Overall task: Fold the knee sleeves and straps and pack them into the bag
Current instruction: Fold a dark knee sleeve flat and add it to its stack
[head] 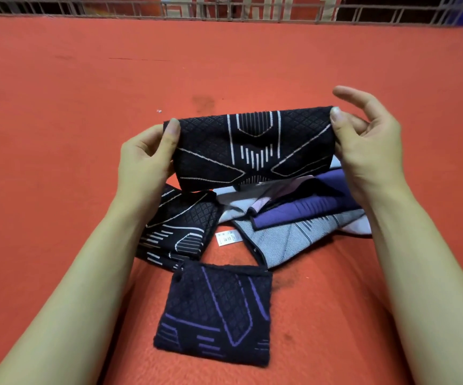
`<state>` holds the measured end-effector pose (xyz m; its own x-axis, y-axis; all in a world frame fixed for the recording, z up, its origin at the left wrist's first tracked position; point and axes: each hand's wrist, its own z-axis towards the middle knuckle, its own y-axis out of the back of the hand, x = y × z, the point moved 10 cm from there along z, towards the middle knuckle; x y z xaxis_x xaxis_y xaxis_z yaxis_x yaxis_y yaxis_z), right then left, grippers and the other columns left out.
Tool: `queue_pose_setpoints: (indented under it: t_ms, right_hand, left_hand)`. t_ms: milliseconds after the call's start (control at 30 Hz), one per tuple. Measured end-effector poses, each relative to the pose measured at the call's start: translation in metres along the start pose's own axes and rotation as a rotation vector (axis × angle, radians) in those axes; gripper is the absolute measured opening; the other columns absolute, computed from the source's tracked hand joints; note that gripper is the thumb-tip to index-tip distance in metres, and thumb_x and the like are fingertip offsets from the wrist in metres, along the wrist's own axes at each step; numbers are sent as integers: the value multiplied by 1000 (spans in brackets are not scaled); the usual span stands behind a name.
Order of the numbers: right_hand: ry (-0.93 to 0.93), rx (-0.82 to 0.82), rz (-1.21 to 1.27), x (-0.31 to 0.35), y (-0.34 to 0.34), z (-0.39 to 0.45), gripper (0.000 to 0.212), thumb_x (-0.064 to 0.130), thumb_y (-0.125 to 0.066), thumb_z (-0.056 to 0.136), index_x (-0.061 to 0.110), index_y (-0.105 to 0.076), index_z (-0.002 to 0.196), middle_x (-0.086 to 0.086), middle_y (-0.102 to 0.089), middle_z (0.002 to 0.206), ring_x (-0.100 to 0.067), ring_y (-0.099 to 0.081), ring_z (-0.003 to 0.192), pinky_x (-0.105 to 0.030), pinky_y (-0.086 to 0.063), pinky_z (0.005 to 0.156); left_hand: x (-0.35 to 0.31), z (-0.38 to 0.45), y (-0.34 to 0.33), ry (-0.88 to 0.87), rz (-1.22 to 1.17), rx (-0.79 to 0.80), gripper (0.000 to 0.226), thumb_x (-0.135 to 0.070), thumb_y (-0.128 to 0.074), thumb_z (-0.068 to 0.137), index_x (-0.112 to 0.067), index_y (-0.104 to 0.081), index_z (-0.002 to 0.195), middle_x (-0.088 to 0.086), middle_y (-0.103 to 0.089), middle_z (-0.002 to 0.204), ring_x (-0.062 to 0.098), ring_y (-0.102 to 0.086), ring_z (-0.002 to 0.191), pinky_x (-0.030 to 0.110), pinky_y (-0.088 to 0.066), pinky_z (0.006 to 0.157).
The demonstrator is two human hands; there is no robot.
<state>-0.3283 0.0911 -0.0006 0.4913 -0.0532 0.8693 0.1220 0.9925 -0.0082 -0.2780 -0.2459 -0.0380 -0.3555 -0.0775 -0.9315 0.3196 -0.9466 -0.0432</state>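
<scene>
While my left hand and right hand each pinch an end of the black white-lined knee sleeve, held above the unfolded pile, I judge I'm mid-fold and should next bring both ends together evenly.

Even, bright overhead light, soft shadows, wide-angle bowing and slight blur at edges.

Red cloth surface w/ folded knee sleeves, loose pile (purple/grey), paper tag.
</scene>
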Motion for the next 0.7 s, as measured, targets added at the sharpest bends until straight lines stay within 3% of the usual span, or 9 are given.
queue_pose_setpoints:
  t_ms: [67,133,233,367,467,567,700]
  right_hand:
    - [-29,-15,-7,-8,-2,0,19,22,-65,100,25,-71,118,1,-70,79,-15,-58,75,-32,-49,74]
    - [-41,7,-101,-16,-10,-2,16,23,-62,102,22,-73,115,3,-71,91,-9,-60,82,-24,-47,80]
    - [-168,84,-299,-46,-20,-9,19,33,-63,102,22,-73,115,11,-72,106,9,-62,86,-11,-45,82]
    - [-258,79,-397,-58,-9,-9,29,42,-68,96,26,-71,119,10,-72,112,-6,-70,96,-33,-57,94]
    - [-293,220,-574,-57,-20,-12,45,51,-67,95,25,-62,132,8,-69,119,-6,-66,100,-26,-50,93]
    - [-288,288,-686,-59,-30,-18,58,57,-68,92,24,-57,139,4,-65,127,-12,-64,111,-33,-47,103]
    - [-168,306,-739,-49,-41,-22,52,49,-73,90,24,-61,134,3,-65,130,-14,-59,123,-36,-44,109]
  left_hand:
    - [7,2,1,33,29,-11,40,-46,-61,103,-9,-74,96,9,-69,90,20,-62,84,47,-57,77]
    - [15,1,1,53,163,-34,44,-50,-61,102,-8,-72,94,3,-68,84,14,-60,79,38,-53,74]
    - [31,-1,5,101,377,-119,33,-50,-67,97,-19,-60,94,-4,-64,82,10,-58,73,32,-46,70]
    - [54,-5,3,294,182,-132,45,-41,-78,92,-17,-51,120,-4,-74,93,15,-71,81,35,-56,75]
    - [58,-9,-19,442,-138,29,31,-30,-71,98,-10,-64,120,6,-76,94,22,-73,84,35,-62,77]
    - [53,-27,-47,585,-380,309,32,-38,-56,100,-13,-73,111,10,-77,98,22,-75,87,34,-61,84]
    - [57,-29,-49,562,-158,357,56,-61,-50,96,-15,-80,93,10,-77,91,23,-73,80,33,-57,80]
